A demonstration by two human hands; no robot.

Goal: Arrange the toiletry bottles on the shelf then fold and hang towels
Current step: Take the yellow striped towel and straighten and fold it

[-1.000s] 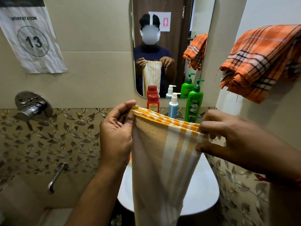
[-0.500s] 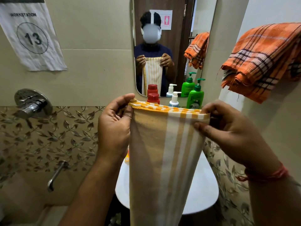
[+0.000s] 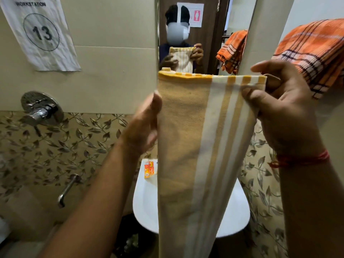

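A folded beige towel with white stripes (image 3: pixel 195 146) hangs straight down in front of the person, over the white washbasin (image 3: pixel 147 205). Its top edge, with a yellow and white checked border, is level and covers the lower part of the wall mirror (image 3: pixel 204 34).

The right hand (image 3: pixel 279 108) holds the towel at its upper right corner: the thumb presses on the front of the cloth and the fingers are curled behind the edge. A red thread (image 3: pixel 299 161) is tied around this wrist.

The left hand (image 3: pixel 147 123) is at the left edge of the towel, below the top corner. It is blurred, so I cannot tell if it grips the cloth or only touches it.

An orange checked towel (image 3: pixel 312 53) hangs on the wall at the right, well apart from the beige one. At the back edge of the washbasin, just beside the towel, stands a small orange packet (image 3: pixel 149 169). On the left wall there are a paper sign with the number 13 (image 3: pixel 41 32), a chrome valve (image 3: pixel 40 108) and a chrome spout (image 3: pixel 67 189).
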